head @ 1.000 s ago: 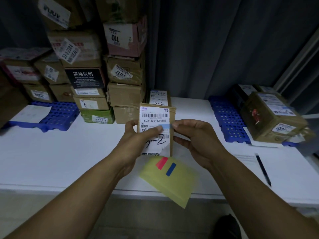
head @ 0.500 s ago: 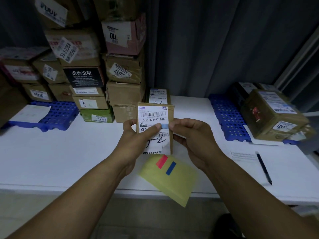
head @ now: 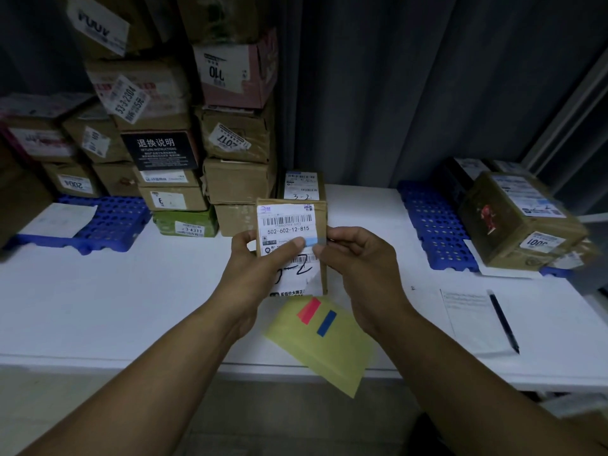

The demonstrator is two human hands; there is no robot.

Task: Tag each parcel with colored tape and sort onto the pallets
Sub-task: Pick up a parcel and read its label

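Fingers (head: 289, 249) of left hand (head: 255, 269) and right hand (head: 363, 268) grip parcel (head: 287, 221) above white table (head: 115, 291).

The left hand (head: 260, 268) and right hand (head: 365, 268) are bare, with short nails. The left forearm (head: 158, 373) and right forearm (head: 477, 373) are bare too, uncovered all the way to the near edge.

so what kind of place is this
Most likely a parcel sorting or mailroom area. There are stacked brown cardboard boxes with shipping labels, blue perforated plastic pallets on a white table, and a small brown cardboard parcel with a barcode label getting a light blue tape strip.
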